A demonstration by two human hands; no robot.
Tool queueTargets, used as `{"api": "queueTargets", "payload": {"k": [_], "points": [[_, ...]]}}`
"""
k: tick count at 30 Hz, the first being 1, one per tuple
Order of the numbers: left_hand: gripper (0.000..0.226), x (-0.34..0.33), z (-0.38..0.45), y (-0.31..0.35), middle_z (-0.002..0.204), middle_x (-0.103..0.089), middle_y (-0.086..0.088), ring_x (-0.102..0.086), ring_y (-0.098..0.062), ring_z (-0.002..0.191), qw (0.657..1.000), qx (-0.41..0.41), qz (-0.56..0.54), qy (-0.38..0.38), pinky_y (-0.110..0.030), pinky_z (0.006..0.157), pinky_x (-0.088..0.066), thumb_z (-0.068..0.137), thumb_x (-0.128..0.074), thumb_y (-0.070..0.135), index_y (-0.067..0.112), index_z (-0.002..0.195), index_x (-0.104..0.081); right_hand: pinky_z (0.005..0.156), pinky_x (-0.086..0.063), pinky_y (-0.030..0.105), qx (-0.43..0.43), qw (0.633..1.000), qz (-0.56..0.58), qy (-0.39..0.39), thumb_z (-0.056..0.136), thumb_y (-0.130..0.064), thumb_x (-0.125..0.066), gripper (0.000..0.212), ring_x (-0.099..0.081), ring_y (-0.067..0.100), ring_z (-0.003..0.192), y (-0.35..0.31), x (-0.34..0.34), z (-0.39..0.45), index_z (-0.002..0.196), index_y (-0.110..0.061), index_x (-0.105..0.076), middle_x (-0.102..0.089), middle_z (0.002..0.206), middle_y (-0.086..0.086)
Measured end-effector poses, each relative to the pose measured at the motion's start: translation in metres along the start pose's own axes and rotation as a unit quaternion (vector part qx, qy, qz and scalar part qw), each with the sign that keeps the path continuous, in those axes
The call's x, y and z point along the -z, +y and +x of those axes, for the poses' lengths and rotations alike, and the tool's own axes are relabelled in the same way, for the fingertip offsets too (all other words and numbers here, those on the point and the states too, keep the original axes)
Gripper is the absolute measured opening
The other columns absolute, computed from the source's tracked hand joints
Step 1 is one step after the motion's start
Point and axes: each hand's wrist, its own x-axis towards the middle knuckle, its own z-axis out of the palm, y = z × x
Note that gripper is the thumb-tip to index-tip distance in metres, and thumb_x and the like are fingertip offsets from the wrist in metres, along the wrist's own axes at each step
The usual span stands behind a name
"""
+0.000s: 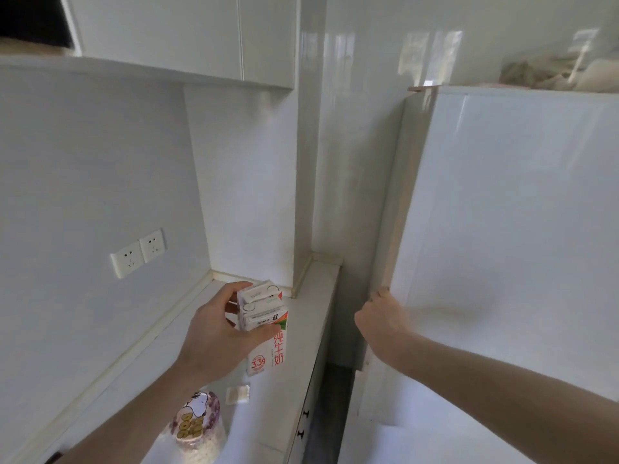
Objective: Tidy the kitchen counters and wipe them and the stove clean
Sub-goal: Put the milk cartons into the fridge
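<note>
Sockets [138, 253], two white ones side by side, sit on the wall at the far left, above the white counter [301, 333] that runs into the corner. Low down near the left forearm stands a wrapped roll [197, 426] with a cartoon dog printed on it and yellow letters that look like "DOG", though the print is too blurred to be sure. A small white square packet [237, 394] lies flat on the counter just beyond it. The left hand [217, 333] grips two milk cartons [264, 326] held together above the counter, thumb curled across the front and fingers wrapped round the back. The cartons are white with red Chinese writing down the side, a red "3.3g" mark near the bottom and a touch of orange and green by the top edge; their folded tops face the camera. Past a dark gap stands the white fridge [502, 229]. The right hand [382, 316] holds the left edge of its door, fingers hooked round the edge and hidden behind it.
</note>
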Motion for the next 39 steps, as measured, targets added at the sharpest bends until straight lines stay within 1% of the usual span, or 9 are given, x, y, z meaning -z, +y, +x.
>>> {"api": "queueTargets", "payload": {"k": [6,10,14,17,21,24,28,35,39], "points": [[0.055,-0.007,-0.013,-0.003,0.102,-0.069,0.033,-0.067,0.004,0.095,0.998,-0.035,0.02,-0.038,-0.029,0.076,-0.061,0.067,-0.094,0.04,0.046,0.111,-0.06,0.099,-0.05,0.053,0.011,0.996,0.075,-0.051,0.098,-0.015,-0.064,0.035,-0.062,0.043,0.117,-0.044,-0.001,-0.057,0.13,-0.002,-0.057,-0.063,0.128,0.019],[0.055,-0.015,-0.02,-0.003,0.102,-0.071,0.027,-0.067,0.003,0.097,0.997,-0.045,0.004,-0.057,-0.018,0.07,-0.058,0.069,-0.093,0.036,0.045,0.111,-0.06,0.083,-0.06,0.048,-0.014,0.983,0.175,-0.053,0.098,-0.028,-0.065,0.031,-0.068,0.036,0.1,-0.066,-0.027,-0.079,0.122,-0.007,-0.063,-0.064,0.116,0.013],[0.056,-0.028,-0.026,0.0,0.104,-0.069,0.026,-0.068,0.0,0.096,0.995,-0.062,-0.002,-0.084,-0.013,0.068,-0.056,0.071,-0.092,0.03,0.046,0.111,-0.057,0.081,-0.056,0.021,-0.113,0.888,0.444,-0.046,0.1,-0.034,-0.059,0.036,-0.063,0.011,0.102,-0.075,-0.044,-0.109,0.135,-0.027,-0.055,-0.06,0.131,-0.007],[0.058,-0.04,-0.027,0.003,0.107,-0.069,0.026,-0.067,-0.001,0.102,0.991,-0.071,-0.018,-0.111,-0.021,0.071,-0.059,0.071,-0.092,0.028,0.044,0.116,-0.057,0.075,-0.048,0.011,-0.185,0.823,0.537,-0.028,0.099,-0.035,-0.062,0.043,-0.061,0.004,0.1,-0.076,-0.053,-0.137,0.14,-0.037,-0.05,-0.054,0.142,-0.017],[0.06,-0.061,-0.029,0.003,0.113,-0.067,0.031,-0.064,0.003,0.107,0.984,-0.084,-0.037,-0.154,-0.025,0.071,-0.061,0.072,-0.091,0.031,0.041,0.121,-0.057,0.083,-0.041,0.013,-0.247,0.766,0.593,-0.024,0.098,-0.037,-0.063,0.045,-0.061,0.002,0.107,-0.077,-0.06,-0.166,0.141,-0.041,-0.048,-0.049,0.148,-0.019],[0.062,-0.077,-0.032,0.007,0.114,-0.066,0.031,-0.063,0.004,0.109,0.978,-0.097,-0.054,-0.179,-0.021,0.07,-0.061,0.071,-0.092,0.031,0.041,0.121,-0.057,0.09,-0.047,0.021,-0.281,0.725,0.627,-0.037,0.097,-0.041,-0.063,0.049,-0.061,0.005,0.108,-0.075,-0.07,-0.183,0.142,-0.04,-0.046,-0.046,0.149,-0.017],[0.067,-0.097,-0.034,0.017,0.115,-0.067,0.025,-0.063,-0.001,0.112,0.967,-0.093,-0.085,-0.222,-0.029,0.073,-0.063,0.068,-0.094,0.028,0.042,0.122,-0.057,0.1,-0.047,0.032,-0.311,0.724,0.614,-0.037,0.095,-0.045,-0.061,0.051,-0.056,0.012,0.123,-0.065,-0.086,-0.2,0.143,-0.04,-0.045,-0.05,0.143,-0.013],[0.069,-0.126,-0.037,0.045,0.114,-0.067,0.028,-0.063,0.008,0.109,0.944,-0.106,-0.123,-0.289,-0.026,0.081,-0.063,0.07,-0.093,0.013,0.037,0.122,-0.054,0.085,-0.056,0.024,-0.347,0.669,0.649,0.106,0.094,-0.034,-0.065,0.037,-0.063,-0.005,0.095,-0.038,-0.08,-0.197,0.128,-0.044,-0.057,-0.059,0.123,-0.03],[0.066,-0.138,-0.031,0.058,0.118,-0.07,0.02,-0.065,-0.003,0.115,0.928,-0.12,-0.138,-0.324,-0.036,0.09,-0.061,0.071,-0.092,0.017,0.036,0.124,-0.056,0.085,-0.058,0.026,-0.323,0.572,0.734,0.172,0.097,-0.023,-0.066,0.031,-0.065,-0.001,0.1,-0.015,-0.08,-0.199,0.121,-0.041,-0.065,-0.065,0.116,-0.027]]}}
